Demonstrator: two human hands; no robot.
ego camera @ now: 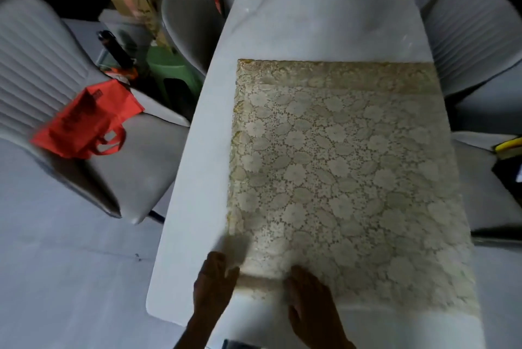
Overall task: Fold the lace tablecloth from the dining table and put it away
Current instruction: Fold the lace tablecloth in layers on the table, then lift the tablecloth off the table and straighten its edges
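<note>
On a white dining table (282, 37), a partly folded lace tablecloth (339, 179) lay flat while the left hand (216, 281) and right hand (309, 295) pressed its near-left corner, fingers spread, apparently smoothing the fold.

Chairs and clutter around the edges of the frame

A grey ribbed chair (70, 134) at left carries a red tote bag (84, 119); another grey chair (189, 18) stands at upper centre, a green stool (169, 71) beside it, and one more chair (477, 32) at upper right.
</note>
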